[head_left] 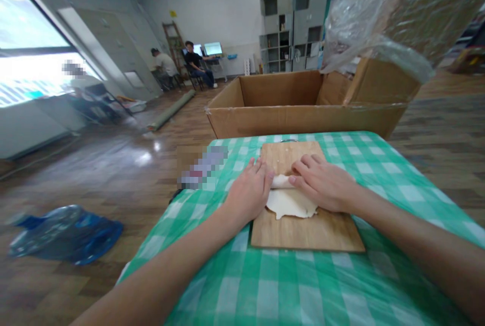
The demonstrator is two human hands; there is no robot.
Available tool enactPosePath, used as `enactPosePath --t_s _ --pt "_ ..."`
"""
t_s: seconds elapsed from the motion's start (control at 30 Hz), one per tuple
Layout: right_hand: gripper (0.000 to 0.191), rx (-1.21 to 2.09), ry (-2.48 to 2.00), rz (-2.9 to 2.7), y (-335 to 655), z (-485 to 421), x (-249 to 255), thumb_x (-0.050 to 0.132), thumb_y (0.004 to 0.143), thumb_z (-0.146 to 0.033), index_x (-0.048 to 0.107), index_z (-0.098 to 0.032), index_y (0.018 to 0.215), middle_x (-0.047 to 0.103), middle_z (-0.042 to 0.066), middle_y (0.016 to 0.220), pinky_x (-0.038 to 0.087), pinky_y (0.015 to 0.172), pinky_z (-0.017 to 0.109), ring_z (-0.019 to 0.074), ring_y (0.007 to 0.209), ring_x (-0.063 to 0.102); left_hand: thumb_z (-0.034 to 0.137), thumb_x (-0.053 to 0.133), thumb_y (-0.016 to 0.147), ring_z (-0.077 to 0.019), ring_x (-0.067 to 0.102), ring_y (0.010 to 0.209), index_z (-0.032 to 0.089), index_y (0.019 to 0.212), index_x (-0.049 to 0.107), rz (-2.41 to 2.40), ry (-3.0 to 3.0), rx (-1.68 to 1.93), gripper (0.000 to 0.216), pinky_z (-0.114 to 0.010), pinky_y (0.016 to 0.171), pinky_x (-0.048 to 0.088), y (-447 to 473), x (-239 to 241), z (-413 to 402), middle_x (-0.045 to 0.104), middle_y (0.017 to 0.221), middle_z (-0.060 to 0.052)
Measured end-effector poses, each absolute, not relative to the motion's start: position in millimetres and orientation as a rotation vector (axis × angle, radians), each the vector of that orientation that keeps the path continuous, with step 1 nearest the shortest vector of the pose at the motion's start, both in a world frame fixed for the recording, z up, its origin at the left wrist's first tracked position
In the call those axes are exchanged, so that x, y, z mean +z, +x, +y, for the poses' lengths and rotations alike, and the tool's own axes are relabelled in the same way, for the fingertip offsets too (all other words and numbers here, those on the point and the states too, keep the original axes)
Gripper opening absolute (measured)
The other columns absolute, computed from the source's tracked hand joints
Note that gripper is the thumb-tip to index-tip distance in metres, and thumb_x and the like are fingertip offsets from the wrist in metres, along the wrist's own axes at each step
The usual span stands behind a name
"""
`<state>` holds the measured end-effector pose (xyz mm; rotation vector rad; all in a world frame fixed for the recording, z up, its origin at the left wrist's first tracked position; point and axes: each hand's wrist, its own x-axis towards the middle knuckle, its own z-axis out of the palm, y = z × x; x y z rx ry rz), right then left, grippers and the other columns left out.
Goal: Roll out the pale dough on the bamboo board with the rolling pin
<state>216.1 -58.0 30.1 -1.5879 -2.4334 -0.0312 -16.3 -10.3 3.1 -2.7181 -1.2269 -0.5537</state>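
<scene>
The scene is viewed from the head, with the camera faced forward and tilted down. The left hand (pixel 249 188) and right hand (pixel 326 182) are seen near, from above and behind; the cloth (pixel 265 290) is cut off by the lower edge, and the wall (pixel 235 5) is taken in far beyond.

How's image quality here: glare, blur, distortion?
Head view, left: window blown out, bright reflections on the wooden floor. Head view, lower left: plastic bottle looks soft. Head view, edges: slanted lines suggest wide-angle distortion. Head view, centre: left hand, right hand legible.
</scene>
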Motion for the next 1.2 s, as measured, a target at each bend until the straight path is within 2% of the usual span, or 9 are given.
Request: enactPosePath --t_s 0.1,0.2,0.33,0.4,0.53,0.67,0.9,1.1,1.2 --pt "0.054 -0.059 -1.513 -2.454 215 -67 28 0.029 0.109 -0.052 0.065 -0.017 0.129 0.067 0.019 0.133 0.046 0.109 0.055 0.0359 0.127 0.059 0.037 0.028 0.111 -0.0332 0.045 0.15 0.006 0.147 0.05 -1.261 -2.704 -0.512 0.053 -0.051 0.122 0.041 -21 4 -24 0.056 0.152 -0.022" --pt "0.061 -0.097 -1.492 -2.461 211 -82 24 0.027 0.11 -0.05 0.055 -0.01 0.146 0.055 0.022 0.153 0.04 0.117 0.056 0.0378 0.146 0.046 0.039 0.029 0.11 -0.0351 0.042 0.151 0.004 0.152 0.043 -1.267 -2.728 -0.476 0.056 -0.052 0.121 0.042 -27 6 -40 0.051 0.156 -0.025" --pt "0.066 -0.126 -1.478 -2.46 206 -101 20 0.034 0.108 -0.052 0.049 -0.008 0.154 0.041 0.022 0.164 0.033 0.124 0.055 0.037 0.154 0.035 0.043 0.035 0.108 -0.0389 0.035 0.155 0.001 0.153 0.04 -1.265 -2.753 -0.456 0.062 -0.055 0.122 0.04 -32 9 -58 0.049 0.157 -0.027" --pt "0.064 -0.125 -1.476 -2.439 206 -104 20 0.035 0.108 -0.051 0.05 -0.009 0.154 0.04 0.02 0.165 0.033 0.125 0.054 0.0359 0.155 0.035 0.043 0.036 0.107 -0.0402 0.033 0.155 -0.001 0.15 0.043 -1.281 -2.764 -0.438 0.062 -0.056 0.122 0.039 -31 11 -60 0.051 0.154 -0.027" --pt "0.063 -0.082 -1.485 -2.435 208 -93 22 0.028 0.11 -0.051 0.05 -0.013 0.156 0.045 0.017 0.163 0.035 0.124 0.055 0.035 0.154 0.036 0.043 0.033 0.108 -0.0386 0.042 0.151 0.004 0.138 0.055 -1.309 -2.772 -0.422 0.053 -0.055 0.12 0.041 -24 16 -49 0.063 0.142 -0.025" --pt "0.065 -0.047 -1.497 -2.443 212 -71 22 0.023 0.111 -0.05 0.051 -0.011 0.155 0.046 0.017 0.162 0.034 0.125 0.053 0.0335 0.154 0.036 0.044 0.032 0.109 -0.0372 0.044 0.15 0.003 0.143 0.051 -1.339 -2.738 -0.412 0.057 -0.052 0.119 0.042 -16 15 -28 0.059 0.147 -0.025" --pt "0.062 -0.081 -1.463 -2.499 225 -29 16 0.022 0.111 -0.047 0.059 -0.015 0.149 0.051 0.014 0.16 0.028 0.127 0.056 0.0337 0.155 0.036 0.031 0.027 0.11 -0.0294 0.05 0.146 0.006 0.132 0.063 -1.161 -2.778 -0.402 0.049 -0.054 0.128 0.026 -2 16 10 0.064 0.143 -0.021" --pt "0.055 -0.13 -1.38 -2.597 237 0 6 0.026 0.111 -0.037 0.06 -0.011 0.145 0.059 0.017 0.152 0.029 0.126 0.056 0.0327 0.151 0.041 0.017 0.039 0.103 -0.0351 0.054 0.137 0.011 0.11 0.072 -0.955 -2.729 -0.163 0.034 -0.063 0.118 0.037 3 21 36 0.07 0.127 -0.02" --pt "0.056 -0.195 -1.376 -2.615 238 3 3 0.025 0.11 -0.036 0.06 -0.01 0.144 0.058 0.018 0.152 0.032 0.124 0.059 0.0344 0.151 0.042 0.015 0.04 0.102 -0.0349 0.054 0.137 0.011 0.111 0.071 -0.979 -2.705 -0.173 0.033 -0.063 0.118 0.036 3 20 35 0.069 0.129 -0.02"
